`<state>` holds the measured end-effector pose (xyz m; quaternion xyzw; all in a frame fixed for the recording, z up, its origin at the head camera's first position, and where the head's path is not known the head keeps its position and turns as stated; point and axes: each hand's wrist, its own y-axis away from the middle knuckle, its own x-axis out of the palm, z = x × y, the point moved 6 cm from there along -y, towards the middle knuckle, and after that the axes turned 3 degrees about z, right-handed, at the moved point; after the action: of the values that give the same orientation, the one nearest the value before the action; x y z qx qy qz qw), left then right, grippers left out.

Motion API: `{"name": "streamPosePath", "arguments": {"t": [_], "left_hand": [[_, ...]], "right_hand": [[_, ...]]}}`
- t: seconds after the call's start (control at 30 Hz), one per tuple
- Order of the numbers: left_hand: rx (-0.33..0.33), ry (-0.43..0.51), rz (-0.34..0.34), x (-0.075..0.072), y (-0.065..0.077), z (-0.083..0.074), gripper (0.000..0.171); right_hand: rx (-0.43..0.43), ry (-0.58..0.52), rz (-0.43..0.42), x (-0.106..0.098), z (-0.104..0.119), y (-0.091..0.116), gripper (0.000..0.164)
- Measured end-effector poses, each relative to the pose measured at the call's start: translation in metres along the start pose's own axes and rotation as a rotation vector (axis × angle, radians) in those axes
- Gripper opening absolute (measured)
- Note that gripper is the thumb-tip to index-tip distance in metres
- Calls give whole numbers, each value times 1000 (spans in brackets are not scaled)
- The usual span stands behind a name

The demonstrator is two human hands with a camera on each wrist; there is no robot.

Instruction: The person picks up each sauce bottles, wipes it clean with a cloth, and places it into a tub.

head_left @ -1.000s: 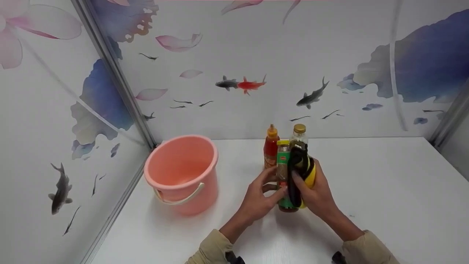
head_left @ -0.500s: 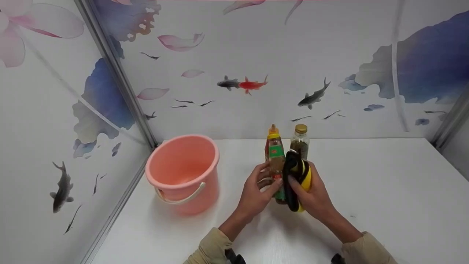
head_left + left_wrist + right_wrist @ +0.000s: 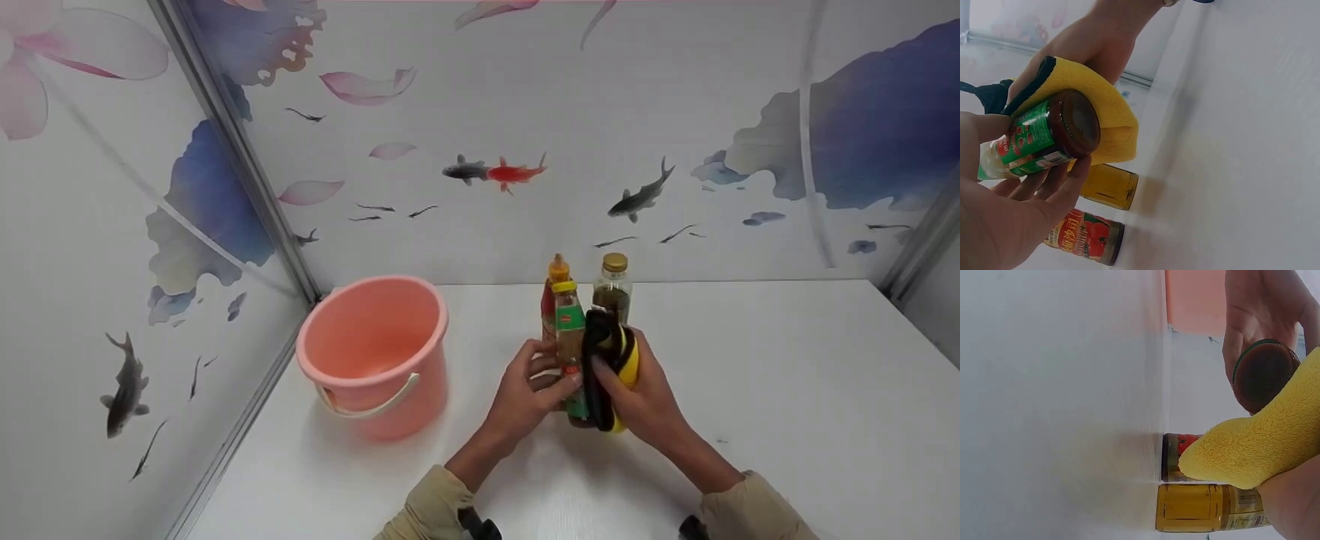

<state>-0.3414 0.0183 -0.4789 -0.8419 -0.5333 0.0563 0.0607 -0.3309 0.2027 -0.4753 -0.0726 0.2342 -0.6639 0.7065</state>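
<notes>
My left hand grips a glass seasoning bottle with a green label and yellow cap, fingers behind it and thumb in front. In the left wrist view its dark base tilts toward the camera, clear of the table. A yellow cleaning cloth with black edging is bunched in my right hand, pressed against the bottle's side. Just behind stand a red squeeze bottle of tomato sauce with an orange nozzle and a clear bottle with a gold cap, amber liquid in its lower part.
A pink bucket with a white handle stands on the left of the white table. Printed wall panels close off the back and left side.
The seasoning bottle has shifted left, away from the gold-capped bottle, then dipped slightly. My right hand has followed with the cloth, kept against it. The bucket stays put.
</notes>
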Motion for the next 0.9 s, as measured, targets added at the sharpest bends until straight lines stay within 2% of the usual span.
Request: {"name": "streamPosePath", "arguments": {"t": [0.4,0.57,0.73,0.9], "left_hand": [[-43,41,116,9,2,3,49],[-49,5,168,13,4,6,54],[-20,-85,167,16,6,4,61],[5,-98,142,16,6,4,60]], "right_hand": [[-10,14,-42,-6,3,-2,49],[-8,23,-65,-10,2,-3,48],[-3,31,-77,-12,3,-4,48],[-16,22,-82,-13,3,-3,47]]}}
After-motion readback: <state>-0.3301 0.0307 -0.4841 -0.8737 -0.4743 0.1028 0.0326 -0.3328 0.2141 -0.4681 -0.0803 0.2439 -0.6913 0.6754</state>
